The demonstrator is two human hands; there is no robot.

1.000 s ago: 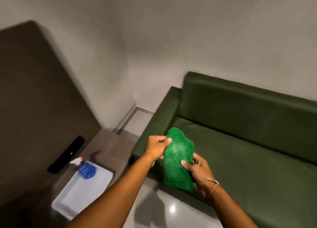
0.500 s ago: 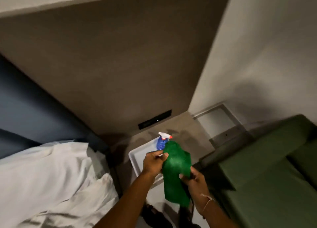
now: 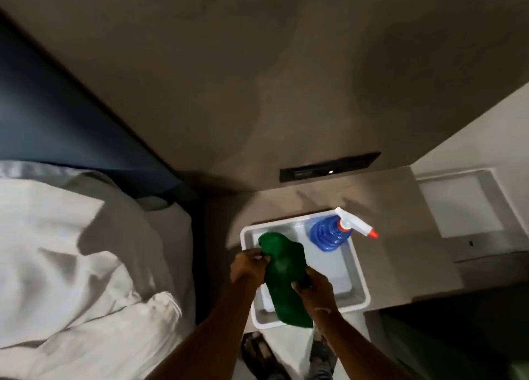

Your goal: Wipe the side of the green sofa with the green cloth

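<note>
Both hands hold the green cloth (image 3: 286, 279), which hangs lengthwise over the white tray (image 3: 359, 279). My left hand (image 3: 247, 268) pinches the cloth's upper left edge. My right hand (image 3: 315, 289) grips its right side lower down. The green sofa is almost out of view; only a dim green sliver (image 3: 519, 369) shows at the bottom right corner.
A blue spray bottle (image 3: 329, 232) with a white and red nozzle stands in the tray's far right corner. The tray rests on a brown side table (image 3: 400, 236). A bed with white sheets (image 3: 77, 265) fills the left. Sandalled feet (image 3: 257, 351) show below.
The view has swung left from the sofa to the side table and bed. Both hands, still holding the cloth, now hover over the white tray.
</note>
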